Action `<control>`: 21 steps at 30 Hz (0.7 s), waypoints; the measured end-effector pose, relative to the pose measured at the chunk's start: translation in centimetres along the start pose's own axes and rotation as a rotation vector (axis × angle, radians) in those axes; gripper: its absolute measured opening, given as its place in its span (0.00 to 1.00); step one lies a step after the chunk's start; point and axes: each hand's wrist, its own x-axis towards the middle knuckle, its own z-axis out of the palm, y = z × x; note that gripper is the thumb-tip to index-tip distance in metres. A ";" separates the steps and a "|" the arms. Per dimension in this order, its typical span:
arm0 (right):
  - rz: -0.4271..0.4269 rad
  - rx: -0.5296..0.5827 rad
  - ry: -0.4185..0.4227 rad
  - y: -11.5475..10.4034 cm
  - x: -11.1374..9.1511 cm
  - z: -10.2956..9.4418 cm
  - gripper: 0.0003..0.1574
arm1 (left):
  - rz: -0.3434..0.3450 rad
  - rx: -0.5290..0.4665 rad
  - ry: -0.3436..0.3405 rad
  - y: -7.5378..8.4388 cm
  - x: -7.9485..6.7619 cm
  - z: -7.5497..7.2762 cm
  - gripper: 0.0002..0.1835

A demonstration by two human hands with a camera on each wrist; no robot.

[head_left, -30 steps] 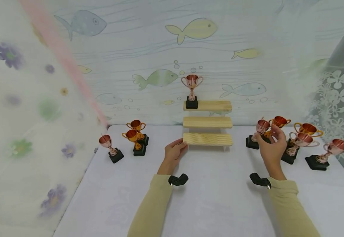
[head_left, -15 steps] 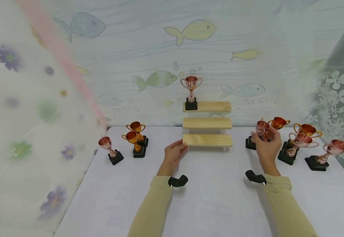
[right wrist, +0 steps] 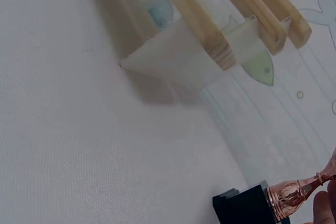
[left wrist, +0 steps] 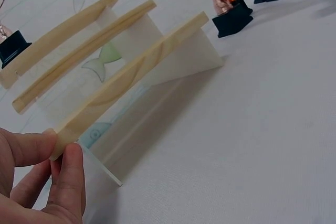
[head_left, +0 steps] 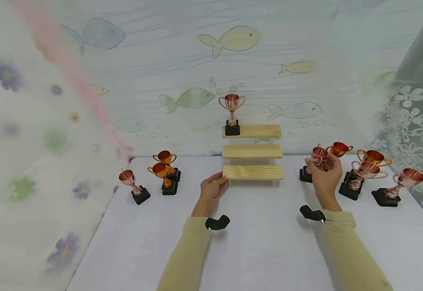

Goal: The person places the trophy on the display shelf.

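Observation:
My left hand (head_left: 211, 190) pinches the left end of the lowest board of a three-step wooden display stand (head_left: 252, 172); thumb and fingers show on that board (left wrist: 123, 87) in the left wrist view. Over on the right, my right hand (head_left: 326, 178) holds a rose-gold trophy (head_left: 318, 153) by its cup, thumb on one side and fingers on the other. Its black base (right wrist: 247, 205) appears low in the right wrist view, where only fingertips (right wrist: 323, 208) show. Another rose-gold trophy (head_left: 231, 103) stands upright at the left of the top step.
Left on the white table (head_left: 255, 242) are two gold trophies (head_left: 168, 182) and a rose-gold trophy (head_left: 136, 189). Close around my right hand stand gold trophies (head_left: 339, 148) and rose-gold ones (head_left: 393, 192). A fish-print curtain (head_left: 182, 52) hangs behind the stand.
My right hand has moved a little left and closed its fingers around the rose-gold trophy's cup. My left hand keeps its pinch on the stand. The head view has shifted slightly.

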 end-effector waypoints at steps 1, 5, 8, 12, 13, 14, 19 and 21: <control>-0.009 0.003 0.003 0.0 0.1 0.0 0.37 | -0.001 -0.001 -0.001 0.0 0.0 0.0 0.21; -0.014 0.016 0.008 0.5 0.4 -0.1 0.36 | -0.006 0.008 0.002 0.2 -0.2 0.1 0.21; -0.011 0.007 0.004 0.8 0.7 -0.2 0.36 | -0.005 0.013 0.006 0.3 -0.3 0.1 0.21; -0.048 -0.019 0.003 0.9 1.0 -0.3 0.35 | -0.011 0.010 0.002 0.2 -0.2 0.1 0.21; -0.061 -0.027 0.004 1.0 1.0 -0.3 0.35 | -0.012 0.009 0.002 0.1 -0.1 0.0 0.21; -0.070 -0.028 0.005 1.0 1.1 -0.3 0.35 | -0.011 0.010 0.001 0.1 -0.1 0.0 0.21; -0.085 -0.028 0.014 1.2 1.3 -0.2 0.35 | -0.001 0.005 0.001 0.1 -0.1 0.0 0.21; -0.091 -0.024 0.015 0.8 1.3 -0.2 0.34 | 0.004 0.000 -0.002 0.1 -0.1 0.1 0.21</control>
